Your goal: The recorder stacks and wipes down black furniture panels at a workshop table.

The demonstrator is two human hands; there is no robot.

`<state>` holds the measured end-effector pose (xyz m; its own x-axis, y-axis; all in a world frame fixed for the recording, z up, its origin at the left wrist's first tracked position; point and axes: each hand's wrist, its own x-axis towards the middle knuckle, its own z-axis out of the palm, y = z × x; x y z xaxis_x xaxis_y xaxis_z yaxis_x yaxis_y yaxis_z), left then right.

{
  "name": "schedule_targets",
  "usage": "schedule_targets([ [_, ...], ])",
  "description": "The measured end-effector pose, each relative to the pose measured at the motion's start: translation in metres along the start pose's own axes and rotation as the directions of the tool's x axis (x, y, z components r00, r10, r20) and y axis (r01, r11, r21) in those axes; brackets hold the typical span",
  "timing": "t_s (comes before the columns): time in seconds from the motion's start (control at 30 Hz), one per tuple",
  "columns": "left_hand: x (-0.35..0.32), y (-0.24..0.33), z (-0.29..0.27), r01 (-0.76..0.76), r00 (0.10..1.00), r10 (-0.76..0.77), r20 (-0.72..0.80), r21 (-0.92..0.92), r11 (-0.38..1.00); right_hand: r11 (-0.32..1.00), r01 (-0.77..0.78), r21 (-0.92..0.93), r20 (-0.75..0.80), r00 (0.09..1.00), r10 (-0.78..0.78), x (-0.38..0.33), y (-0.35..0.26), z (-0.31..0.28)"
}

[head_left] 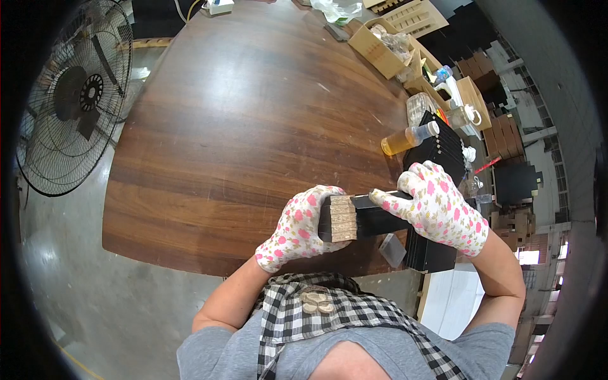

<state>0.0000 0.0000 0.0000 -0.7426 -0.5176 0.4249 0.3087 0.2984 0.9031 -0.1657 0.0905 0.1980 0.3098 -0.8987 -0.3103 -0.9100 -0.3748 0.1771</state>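
Observation:
My left hand (300, 221), in a white glove with pink flowers, is closed around the left end of a black box-shaped piece with a tan, layered-looking face (343, 219). A black section (379, 219) runs right from that face, and whether the two are joined I cannot tell. My right hand (441, 206), gloved alike, grips the black section's top edge with its index finger stretched along it. Just below lies a small grey flat block (392, 250) at the table's front edge. Beside my right hand, partly hidden by it, are stacked black pieces (433, 254).
The brown wooden table (253, 139) spreads ahead. A bottle of amber liquid (400, 140) lies tilted against a row of black pieces (443, 144). Open cardboard boxes (380, 54) and a clear jug (461, 116) line the right side. A large fan (76, 95) stands left.

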Motion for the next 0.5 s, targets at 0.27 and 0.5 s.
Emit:
schedule_targets([
  [0.27, -0.003, -0.001, -0.002, -0.005, 1.000, 0.004, 0.023, 0.044, 0.999, 0.994, 0.033, 0.104, -0.128, 0.992, -0.020, -0.001, 0.007, -0.008],
  [0.5, -0.001, -0.001, -0.001, -0.018, 1.000, 0.017, 0.019, 0.037, 0.999, 0.988, 0.015, 0.152, -0.048, 0.999, -0.008, -0.001, 0.002, 0.000],
])
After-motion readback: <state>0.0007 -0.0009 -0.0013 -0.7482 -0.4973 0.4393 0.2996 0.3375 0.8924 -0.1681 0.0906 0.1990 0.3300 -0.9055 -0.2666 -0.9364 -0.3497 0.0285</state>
